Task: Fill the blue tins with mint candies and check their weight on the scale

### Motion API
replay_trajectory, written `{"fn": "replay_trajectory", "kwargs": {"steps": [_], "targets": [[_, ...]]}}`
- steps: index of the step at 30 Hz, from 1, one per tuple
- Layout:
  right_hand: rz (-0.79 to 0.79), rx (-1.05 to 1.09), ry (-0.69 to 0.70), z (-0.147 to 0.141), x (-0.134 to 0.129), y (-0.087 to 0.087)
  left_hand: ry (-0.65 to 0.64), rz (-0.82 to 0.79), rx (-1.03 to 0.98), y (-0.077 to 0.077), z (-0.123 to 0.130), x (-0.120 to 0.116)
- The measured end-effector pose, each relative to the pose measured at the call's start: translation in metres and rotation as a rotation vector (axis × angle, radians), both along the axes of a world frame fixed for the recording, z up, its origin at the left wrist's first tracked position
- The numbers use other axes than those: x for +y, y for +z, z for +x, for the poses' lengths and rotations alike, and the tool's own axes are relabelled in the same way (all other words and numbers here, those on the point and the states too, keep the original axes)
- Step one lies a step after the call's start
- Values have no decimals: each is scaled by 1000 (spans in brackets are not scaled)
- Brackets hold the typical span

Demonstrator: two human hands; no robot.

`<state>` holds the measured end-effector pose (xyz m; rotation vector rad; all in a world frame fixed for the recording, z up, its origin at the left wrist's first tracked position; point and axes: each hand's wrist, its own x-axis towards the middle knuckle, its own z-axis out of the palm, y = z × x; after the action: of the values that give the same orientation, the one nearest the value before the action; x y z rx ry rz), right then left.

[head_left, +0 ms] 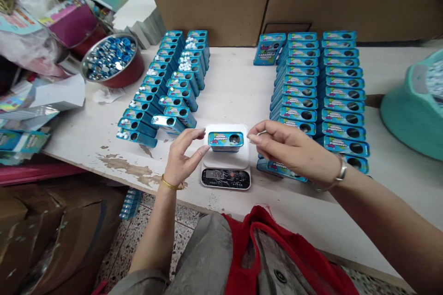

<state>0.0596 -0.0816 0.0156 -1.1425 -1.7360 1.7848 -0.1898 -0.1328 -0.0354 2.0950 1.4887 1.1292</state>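
A blue candy tin point(225, 141) with a round hole in its top stands upright on a white digital scale point(224, 161). The scale's dark display is lit with digits. My left hand point(185, 154) is at the tin's left side, thumb and fingers spread, with nothing in it; the thumb tip comes close to the tin, and I cannot tell if it touches. To the right of the tin, my right hand point(285, 145) has its thumb and fingertips pinched together. Whatever it may hold is too small to make out. Another blue tin point(277, 169) lies partly under this hand.
Left rows of blue tins point(147, 99) have white candies on top; more tins point(344, 92) stand in rows at right. A metal bowl point(133, 67) of blue-and-silver lids is at back left. A teal tub point(398, 101) stands far right. Cardboard point(214, 0) closes off the back.
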Motion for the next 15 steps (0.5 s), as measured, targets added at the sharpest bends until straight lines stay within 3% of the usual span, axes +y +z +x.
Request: {"fn": "replay_trajectory", "kwargs": {"steps": [5, 8, 12, 15], "targets": [[283, -175, 53, -24, 13, -4, -19, 8, 13, 4, 5, 3], [360, -289, 53, -25, 16, -4, -39, -11, 62, 7, 7, 4], [266, -123, -59, 0, 13, -1, -204, -64, 337, 17, 12, 18], [168, -55, -169, 35, 6, 9, -326, -70, 497, 35, 4, 41]]}}
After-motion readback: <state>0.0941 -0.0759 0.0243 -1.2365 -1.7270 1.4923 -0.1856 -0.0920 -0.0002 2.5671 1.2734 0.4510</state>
